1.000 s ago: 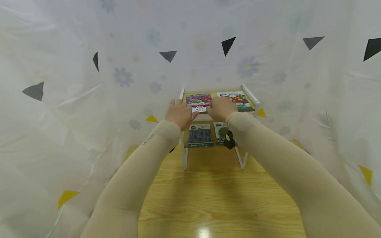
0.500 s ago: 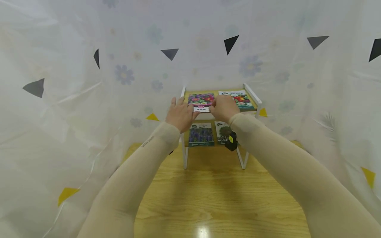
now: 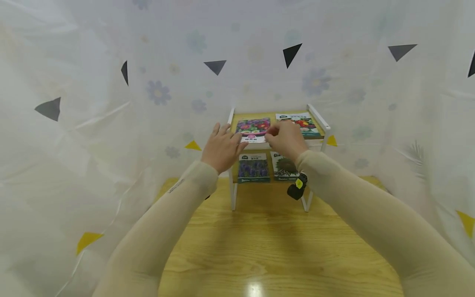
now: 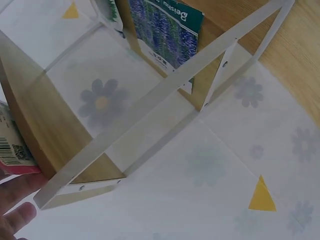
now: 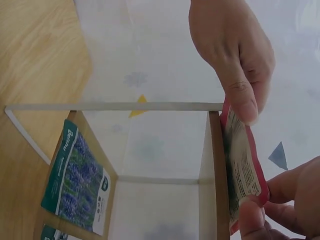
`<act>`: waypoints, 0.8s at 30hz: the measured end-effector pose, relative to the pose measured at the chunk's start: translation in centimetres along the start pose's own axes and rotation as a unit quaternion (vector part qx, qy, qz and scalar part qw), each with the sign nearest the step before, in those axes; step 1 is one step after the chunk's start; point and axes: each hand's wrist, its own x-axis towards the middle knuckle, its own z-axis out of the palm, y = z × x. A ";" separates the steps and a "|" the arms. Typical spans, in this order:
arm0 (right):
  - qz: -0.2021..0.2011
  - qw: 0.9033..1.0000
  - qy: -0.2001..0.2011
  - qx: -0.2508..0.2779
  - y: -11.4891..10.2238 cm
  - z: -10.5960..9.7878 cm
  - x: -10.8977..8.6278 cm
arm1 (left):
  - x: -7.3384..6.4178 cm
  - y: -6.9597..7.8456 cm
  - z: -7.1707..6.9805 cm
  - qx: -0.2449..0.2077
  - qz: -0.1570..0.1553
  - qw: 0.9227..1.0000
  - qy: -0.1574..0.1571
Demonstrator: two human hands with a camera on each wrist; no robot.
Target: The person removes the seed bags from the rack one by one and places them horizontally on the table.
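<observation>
A seed packet (image 3: 254, 126) with pink and purple flowers lies on the upper shelf of a small rack (image 3: 232, 165), its white label end over the front edge. My left hand (image 3: 222, 149) holds its left side, thumb against the underside, which shows in the right wrist view. My right hand (image 3: 286, 138) pinches the near right corner between thumb and fingers. In the right wrist view the packet's printed back (image 5: 242, 162) stands out past the shelf board. In the left wrist view only a few fingers (image 4: 22, 192) show, beside the packet's barcode side (image 4: 14, 145).
A second flower packet (image 3: 302, 123) lies on the upper shelf at right. Below are a lavender packet (image 3: 254, 168) and another packet (image 3: 283, 167), partly behind my right wrist. The rack stands on a wood-grain surface (image 3: 252, 247) before a white patterned sheet (image 3: 178, 74).
The view shifts slightly, so the rack appears a little farther right. My right wrist has dropped and moved right, uncovering more of the packet's right side. My left hand stays at the packet's left side.
</observation>
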 end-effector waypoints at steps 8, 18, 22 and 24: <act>0.012 0.998 -0.001 0.061 0.0 0.6 -2.3 | -2.0 -0.2 0.5 0.009 0.033 0.995 0.091; 0.038 0.991 -0.026 0.126 0.7 1.8 -4.1 | -4.6 0.2 1.6 -0.127 0.023 0.982 0.137; 0.048 0.989 -0.038 0.135 1.3 2.4 -4.8 | -5.7 0.8 2.2 -0.242 -0.021 0.964 0.105; 0.046 0.988 -0.039 0.141 1.7 2.8 -5.2 | -6.3 1.3 2.6 -0.288 -0.045 0.952 0.091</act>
